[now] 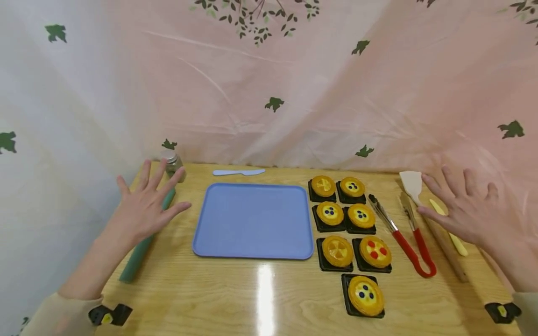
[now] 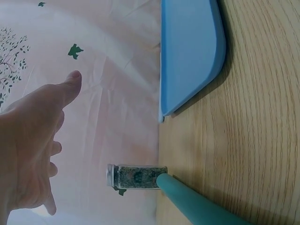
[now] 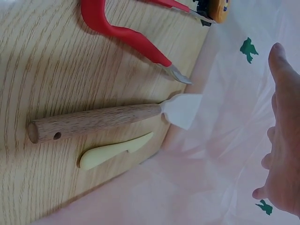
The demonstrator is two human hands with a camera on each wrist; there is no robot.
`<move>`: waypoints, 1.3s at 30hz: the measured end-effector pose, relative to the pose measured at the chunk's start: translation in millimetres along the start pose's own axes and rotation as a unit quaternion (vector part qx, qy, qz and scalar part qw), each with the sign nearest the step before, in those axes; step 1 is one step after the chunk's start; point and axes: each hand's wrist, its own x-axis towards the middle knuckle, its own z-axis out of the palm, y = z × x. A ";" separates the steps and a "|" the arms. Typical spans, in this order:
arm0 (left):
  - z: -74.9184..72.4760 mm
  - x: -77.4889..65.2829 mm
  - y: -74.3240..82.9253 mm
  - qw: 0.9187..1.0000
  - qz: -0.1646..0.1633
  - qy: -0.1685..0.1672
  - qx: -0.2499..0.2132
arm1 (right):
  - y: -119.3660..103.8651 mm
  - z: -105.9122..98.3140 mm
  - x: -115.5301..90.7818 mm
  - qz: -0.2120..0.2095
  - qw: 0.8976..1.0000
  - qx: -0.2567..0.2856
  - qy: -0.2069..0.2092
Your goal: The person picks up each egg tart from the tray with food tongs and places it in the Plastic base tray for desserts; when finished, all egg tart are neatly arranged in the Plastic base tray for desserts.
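Both hands hover above the table with fingers spread and hold nothing. My left hand [image 1: 145,207] is over a teal rod [image 1: 138,257], covering part of it in the head view. By its fingertips stands a glass jar of dried herbs [image 2: 139,177] with a silver lid. My right hand [image 1: 470,212] is nearest a spatula [image 3: 101,121] with a wooden handle and white blade. A pale yellow knife [image 3: 112,152] lies beside the spatula. Left of these lie red-handled tongs [image 1: 407,247], spread apart.
A blue tray [image 1: 254,221] lies mid-table, with a pale blue knife [image 1: 238,172] behind it. Right of the tray are several toy tarts [image 1: 365,295] on black square bases, topped with blue dots, red dots or orange wedges. A patterned cloth [image 1: 235,93] hangs behind the table.
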 end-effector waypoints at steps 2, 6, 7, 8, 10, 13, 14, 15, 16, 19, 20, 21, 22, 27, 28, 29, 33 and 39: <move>0.0 0.3 -0.4 1.000 -0.004 -0.001 0.002 | 1.2 0.3 -1.4 0.001 1.000 0.001 -0.004; 0.7 0.8 -2.3 1.000 -0.010 0.003 0.007 | 2.8 1.0 -3.7 0.003 1.000 -0.002 -0.007; 1.0 0.8 -2.7 1.000 -0.011 0.005 0.008 | 2.9 1.0 -4.0 0.004 1.000 -0.004 -0.007; 1.2 0.9 -3.2 1.000 -0.012 0.006 0.008 | 3.2 1.1 -4.5 0.005 1.000 -0.003 -0.008; 1.6 1.1 -3.7 1.000 -0.014 0.007 0.010 | 3.8 1.8 -6.2 0.008 1.000 0.001 -0.012; 1.9 2.0 -3.8 1.000 -0.015 0.003 0.009 | 5.5 3.3 -10.5 0.014 1.000 0.003 -0.020; 1.9 2.3 -3.9 1.000 -0.015 0.001 0.008 | 6.3 3.8 -11.5 0.015 1.000 0.002 -0.023; 1.8 2.6 -3.9 1.000 -0.015 0.000 0.005 | 6.9 4.2 -12.4 0.017 1.000 0.001 -0.024; 1.8 2.9 -4.0 1.000 -0.015 -0.001 0.004 | 7.1 4.5 -13.2 0.018 1.000 -0.001 -0.025; 1.9 3.2 -4.7 1.000 -0.016 -0.006 0.001 | 8.0 4.9 -13.8 0.019 1.000 -0.004 -0.025; 2.1 3.2 -4.9 1.000 -0.017 -0.007 0.001 | 8.2 4.9 -13.7 0.018 1.000 -0.003 -0.024; 2.3 3.1 -5.1 1.000 -0.017 -0.009 0.001 | 8.3 5.0 -13.5 0.018 1.000 -0.003 -0.023; 2.4 3.0 -5.3 1.000 -0.018 -0.011 0.001 | 8.2 4.8 -13.0 0.018 1.000 -0.004 -0.020; 3.1 2.1 -6.4 1.000 -0.018 -0.014 0.004 | 7.7 5.6 -10.3 0.015 1.000 -0.006 -0.013; 3.1 1.8 -6.5 1.000 -0.017 -0.013 0.004 | 7.5 5.9 -10.1 0.015 1.000 -0.006 -0.013; 3.1 1.7 -6.6 1.000 -0.016 -0.011 0.005 | 7.5 6.1 -10.0 0.015 1.000 -0.004 -0.013; 2.3 1.3 -7.1 1.000 -0.012 -0.003 0.007 | 7.9 6.6 -10.1 0.014 1.000 0.000 -0.013; 1.2 -0.4 -8.9 1.000 -0.009 0.004 0.007 | 8.1 5.2 -8.8 0.011 1.000 -0.001 -0.015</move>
